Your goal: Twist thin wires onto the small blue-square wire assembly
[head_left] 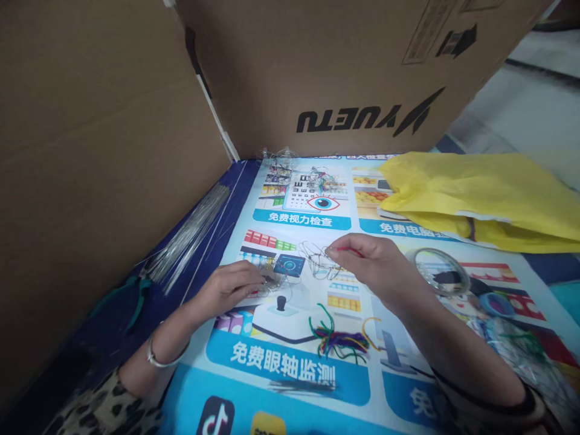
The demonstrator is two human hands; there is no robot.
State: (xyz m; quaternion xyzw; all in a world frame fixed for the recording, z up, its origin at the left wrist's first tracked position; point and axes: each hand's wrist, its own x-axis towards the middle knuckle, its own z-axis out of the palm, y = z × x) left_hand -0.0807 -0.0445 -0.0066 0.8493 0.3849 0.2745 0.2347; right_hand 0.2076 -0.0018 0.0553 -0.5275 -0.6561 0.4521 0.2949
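Note:
My right hand (371, 260) is closed, with thumb and finger pinching a thin wire bent into loops (317, 261). A short red strand (348, 250) shows at its fingertips. To its left, my left hand (229, 285) has its fingers pressed together at a small tangle of thin wire (272, 281); the exact grip is blurred. Below the hands lies a tied bundle of coloured yarn (342, 341), purple, green and red. Several dark thin sticks or wires (303, 386) rest nearer to me.
Cardboard walls (317, 72) stand behind and at left. Straight wires (194, 232) and green-handled pliers (136, 302) lie left. On the right are a yellow bag (489, 199), a clear tape roll (441, 272) and a blue roll (497, 304). Wire tangles (324, 178) sit at the back.

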